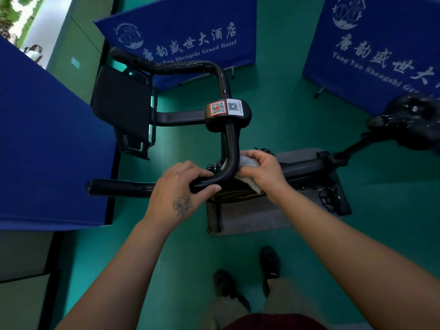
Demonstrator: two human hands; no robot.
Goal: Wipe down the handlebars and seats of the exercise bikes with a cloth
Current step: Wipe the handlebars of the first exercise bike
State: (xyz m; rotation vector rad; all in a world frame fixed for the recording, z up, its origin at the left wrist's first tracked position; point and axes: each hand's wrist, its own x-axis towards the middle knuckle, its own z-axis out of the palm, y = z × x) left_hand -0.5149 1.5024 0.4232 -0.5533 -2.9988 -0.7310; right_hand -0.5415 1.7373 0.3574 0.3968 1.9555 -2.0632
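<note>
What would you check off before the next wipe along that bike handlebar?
1. Cloth in the right hand: ok, gripped.
2. Cloth touching the handlebar at its bend: ok.
3. Left hand steadying the near bar: ok, fingers wrapped round it.
4. Far handlebar arm reachable: ok, nothing lies on it.
5. Seat wiped yet: cannot tell.
6. Cloth clean enough: cannot tell, mostly covered by the hand.

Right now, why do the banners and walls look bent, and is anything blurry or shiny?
Head view: the wide-angle lens bows the blue banners toward the edges; the seat shows small glare spots and is soft; the handlebar, cloth and both hands at centre are sharp.
</note>
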